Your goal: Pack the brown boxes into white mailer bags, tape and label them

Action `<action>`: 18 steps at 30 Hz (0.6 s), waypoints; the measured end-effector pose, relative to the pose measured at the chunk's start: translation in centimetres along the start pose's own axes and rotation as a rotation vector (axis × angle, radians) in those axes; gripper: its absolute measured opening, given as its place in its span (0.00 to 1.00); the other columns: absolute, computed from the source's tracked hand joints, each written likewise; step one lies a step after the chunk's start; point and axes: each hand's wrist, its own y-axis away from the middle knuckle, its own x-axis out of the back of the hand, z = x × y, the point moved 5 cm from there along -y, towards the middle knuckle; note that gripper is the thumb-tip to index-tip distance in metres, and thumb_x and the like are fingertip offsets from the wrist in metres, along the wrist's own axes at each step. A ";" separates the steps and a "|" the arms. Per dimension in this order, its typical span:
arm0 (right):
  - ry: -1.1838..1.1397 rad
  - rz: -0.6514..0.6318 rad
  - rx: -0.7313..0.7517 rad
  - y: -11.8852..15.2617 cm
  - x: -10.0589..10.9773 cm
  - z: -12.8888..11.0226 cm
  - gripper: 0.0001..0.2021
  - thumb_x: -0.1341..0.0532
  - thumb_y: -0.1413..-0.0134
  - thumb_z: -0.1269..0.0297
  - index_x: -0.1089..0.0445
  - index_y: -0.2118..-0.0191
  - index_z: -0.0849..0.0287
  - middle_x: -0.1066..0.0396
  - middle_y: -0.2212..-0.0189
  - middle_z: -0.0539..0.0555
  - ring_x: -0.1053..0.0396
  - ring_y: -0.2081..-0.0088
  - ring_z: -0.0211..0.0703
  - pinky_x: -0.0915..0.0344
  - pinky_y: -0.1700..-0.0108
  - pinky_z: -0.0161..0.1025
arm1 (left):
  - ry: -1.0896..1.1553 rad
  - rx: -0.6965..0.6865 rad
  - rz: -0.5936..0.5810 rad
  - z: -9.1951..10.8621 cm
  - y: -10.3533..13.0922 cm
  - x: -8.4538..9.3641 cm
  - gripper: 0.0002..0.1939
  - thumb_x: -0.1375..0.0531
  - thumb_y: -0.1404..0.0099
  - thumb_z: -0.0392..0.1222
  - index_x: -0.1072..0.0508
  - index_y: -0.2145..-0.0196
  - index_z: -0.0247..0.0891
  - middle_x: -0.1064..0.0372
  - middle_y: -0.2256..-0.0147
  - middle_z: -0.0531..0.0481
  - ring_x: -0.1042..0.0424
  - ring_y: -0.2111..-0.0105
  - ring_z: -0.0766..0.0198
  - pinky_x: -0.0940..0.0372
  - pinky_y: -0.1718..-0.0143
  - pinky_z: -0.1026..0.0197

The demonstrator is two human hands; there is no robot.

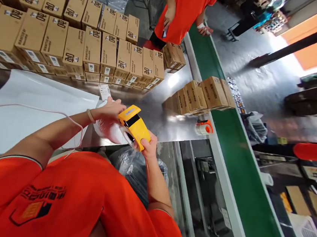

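A yellow tape dispenser (135, 125) with a black band is held over the table's front edge. My right hand (150, 146) closes round its lower right end, with the thumb lying on the yellow face. At the upper left end, my left hand (111, 109) has its fingers curled against the dispenser; some of them are hidden. A wide, pale, clear tape roll (110, 131) with a whitish core shows beneath my hands, partly covered. Just beyond my left hand, a white printed label (104, 91) lies on the metal table (159, 113).
Rows of stacked brown cartons (55, 38) line the table's back left. More cartons (196, 98) stand beside the green conveyor belt (236, 157). An orange tape dispenser (205, 127) lies near the belt's edge. White sheeting (34, 116) covers the left. A person in orange (183, 12) stands across the table.
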 end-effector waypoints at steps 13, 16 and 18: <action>0.099 -0.034 0.036 0.7 -0.2 -0.7 0.28 0.24 0.64 0.36 0.32 0.70 0.53 0.34 0.80 0.47 0.36 0.81 0.41 0.38 0.80 0.38 | 1.247 0.326 0.036 2.8 6.2 3.7 0.23 0.33 0.31 0.58 0.23 0.74 0.36 0.29 0.74 0.49 0.31 0.73 0.65 0.38 0.70 0.64; 0.119 -0.008 0.060 0.6 -0.1 -1.0 0.27 0.25 0.65 0.37 0.32 0.72 0.53 0.35 0.81 0.47 0.36 0.79 0.41 0.39 0.79 0.37 | 1.334 0.382 0.088 3.4 6.2 2.9 0.19 0.25 0.42 0.50 0.26 0.77 0.36 0.34 0.78 0.53 0.39 0.78 0.70 0.46 0.75 0.67; 0.115 -0.017 0.042 0.6 -0.3 -1.2 0.27 0.24 0.66 0.38 0.31 0.72 0.53 0.35 0.80 0.47 0.36 0.79 0.42 0.38 0.79 0.38 | 1.364 0.421 0.078 3.5 5.9 2.4 0.15 0.24 0.47 0.44 0.23 0.76 0.35 0.30 0.76 0.52 0.37 0.77 0.70 0.46 0.76 0.67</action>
